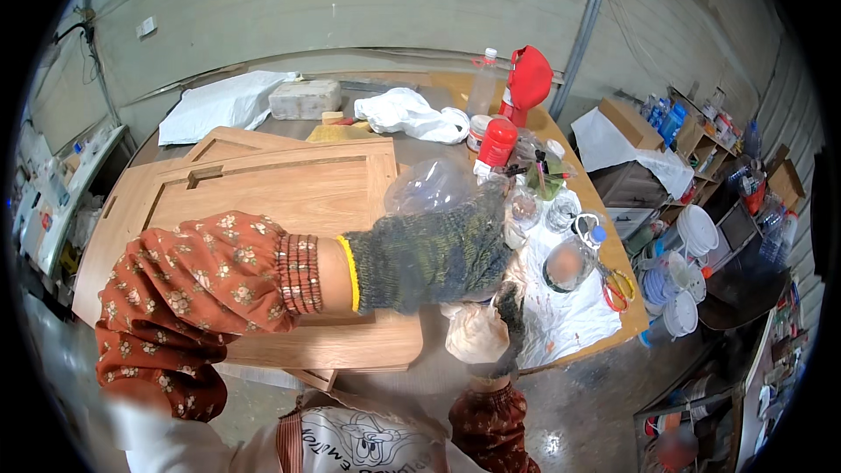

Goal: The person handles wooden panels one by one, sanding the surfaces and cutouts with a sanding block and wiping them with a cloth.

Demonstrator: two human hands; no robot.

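Observation:
My left hand wears a dark knitted glove with a yellow cuff and reaches rightward across the table. Its fingertips are smeared and partly hidden beside crumpled pale wrapping. My right hand, gloved in dark knit too, is at the table's near edge, closed around a wadded beige cloth. Left of both hands lie stacked wooden cabinet door panels. Just beyond the left glove sits a clear plastic bag. A clear jar with brownish contents stands to the right, on a stained white sheet.
Orange-handled scissors lie by the table's right edge. A red bottle, a clear bottle and a red cap stand at the back. White plastic and a wrapped block lie farther left. White buckets flank the table.

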